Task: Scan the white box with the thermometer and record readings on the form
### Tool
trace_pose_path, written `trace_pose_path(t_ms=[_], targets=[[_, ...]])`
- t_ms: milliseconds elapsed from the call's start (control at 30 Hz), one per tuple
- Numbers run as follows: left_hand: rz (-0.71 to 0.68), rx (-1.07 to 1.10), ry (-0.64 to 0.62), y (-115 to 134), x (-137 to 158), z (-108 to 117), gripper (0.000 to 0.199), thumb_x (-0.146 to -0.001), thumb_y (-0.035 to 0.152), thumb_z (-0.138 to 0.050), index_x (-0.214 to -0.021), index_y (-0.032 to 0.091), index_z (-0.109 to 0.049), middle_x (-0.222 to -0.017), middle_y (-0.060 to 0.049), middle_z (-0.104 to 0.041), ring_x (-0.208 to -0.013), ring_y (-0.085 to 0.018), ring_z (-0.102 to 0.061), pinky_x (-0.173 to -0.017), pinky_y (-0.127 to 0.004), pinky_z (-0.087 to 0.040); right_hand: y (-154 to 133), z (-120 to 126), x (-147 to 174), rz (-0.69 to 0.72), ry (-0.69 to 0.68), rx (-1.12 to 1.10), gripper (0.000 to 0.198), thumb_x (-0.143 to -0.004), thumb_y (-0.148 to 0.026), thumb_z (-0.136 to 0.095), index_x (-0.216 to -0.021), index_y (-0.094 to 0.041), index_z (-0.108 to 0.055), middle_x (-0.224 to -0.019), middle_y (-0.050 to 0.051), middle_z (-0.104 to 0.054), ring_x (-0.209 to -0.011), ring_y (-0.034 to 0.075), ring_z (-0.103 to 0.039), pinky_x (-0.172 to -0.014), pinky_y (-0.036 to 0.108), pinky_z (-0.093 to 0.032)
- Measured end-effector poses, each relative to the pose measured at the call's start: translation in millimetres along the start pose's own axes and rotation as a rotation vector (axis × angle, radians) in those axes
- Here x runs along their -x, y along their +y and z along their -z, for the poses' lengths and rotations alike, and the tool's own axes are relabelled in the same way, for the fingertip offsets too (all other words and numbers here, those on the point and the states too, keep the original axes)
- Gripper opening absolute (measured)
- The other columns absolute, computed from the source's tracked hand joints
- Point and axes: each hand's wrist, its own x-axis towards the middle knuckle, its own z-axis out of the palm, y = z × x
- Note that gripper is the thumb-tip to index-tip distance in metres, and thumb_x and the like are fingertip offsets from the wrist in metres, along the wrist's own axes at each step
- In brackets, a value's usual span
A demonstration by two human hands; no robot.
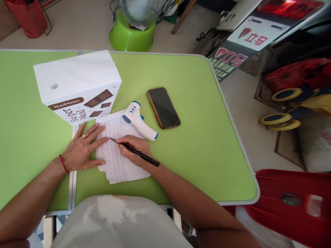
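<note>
My right hand (134, 150) is closed around a black pen (141, 155), its tip down on a written sheet of paper (116, 167). Dense rows of small handwriting cover the left part of the sheet, and more paper edges show beneath it. Spread flat, my left hand (84, 148) rests with its fingertips over the paper's left edge; it wears a ring and a red bracelet. A white and blue infrared thermometer (139, 122) lies across the upper right of the paper, just above my right hand.
A white NutriMotion box (77, 81) stands behind my left hand. To the right of the thermometer lies a phone (164, 107) in a brown case. Beyond the green table (207, 155) are a green stool (131, 34) with a fan and a red plastic chair (292, 206).
</note>
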Motion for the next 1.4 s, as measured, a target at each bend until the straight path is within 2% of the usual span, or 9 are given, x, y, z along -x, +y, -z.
trace_pose_path(t_ms=[167, 400, 1033, 1267, 1400], targets=[[0.004, 0.005, -0.006, 0.2, -0.6, 0.3, 0.073, -0.089, 0.072, -0.040, -0.141, 0.021, -0.047, -0.156, -0.014, -0.031, -0.145, -0.034, -0.027, -0.117, -0.058, -0.011, -0.2, -2.4, -0.7, -0.020, 0.055, 0.032, 0.018, -0.081, -0.014, -0.055, -0.090, -0.022, -0.068, -0.079, 0.001, -0.073, -0.067, 0.012, -0.067, -0.063, 0.022, -0.055], [0.004, 0.005, -0.004, -0.8, 0.3, -0.7, 0.071, -0.089, 0.070, -0.043, -0.141, 0.021, -0.046, -0.156, -0.014, -0.030, -0.145, -0.034, -0.027, -0.118, -0.058, -0.011, 0.2, 0.4, 0.1, -0.007, -0.007, 0.035, 0.019, -0.078, -0.012, -0.055, -0.086, -0.023, -0.069, -0.077, -0.001, -0.074, -0.065, 0.011, -0.067, -0.062, 0.022, -0.055], [-0.003, 0.001, -0.003, -0.9, -0.7, 0.5, 0.073, -0.089, 0.071, -0.041, -0.141, 0.020, -0.046, -0.156, -0.014, -0.031, -0.145, -0.033, -0.026, -0.117, -0.058, -0.012, -1.5, -0.6, -0.5, -0.061, 0.042, 0.030, 0.019, -0.079, -0.014, -0.054, -0.088, -0.023, -0.068, -0.078, 0.000, -0.072, -0.066, 0.012, -0.066, -0.064, 0.024, -0.055], [0.012, 0.016, -0.014, -1.0, -0.4, 0.3, 0.073, -0.088, 0.072, -0.043, -0.141, 0.022, -0.046, -0.156, -0.014, -0.031, -0.145, -0.034, -0.026, -0.118, -0.057, -0.010, -1.6, 2.1, -0.4, -0.048, 0.024, 0.036, 0.017, -0.076, -0.012, -0.054, -0.082, -0.022, -0.066, -0.066, -0.002, -0.065, -0.054, 0.010, -0.057, -0.053, 0.022, -0.049], [0.011, 0.017, -0.017, -0.5, -0.2, 0.3, 0.072, -0.088, 0.070, -0.045, -0.141, 0.021, -0.046, -0.157, -0.014, -0.030, -0.145, -0.034, -0.026, -0.118, -0.058, -0.010, -2.0, 2.1, -0.9, -0.015, 0.044, -0.011, 0.015, -0.076, -0.011, -0.055, -0.079, -0.022, -0.065, -0.067, -0.002, -0.065, -0.056, 0.010, -0.059, -0.054, 0.022, -0.048]])
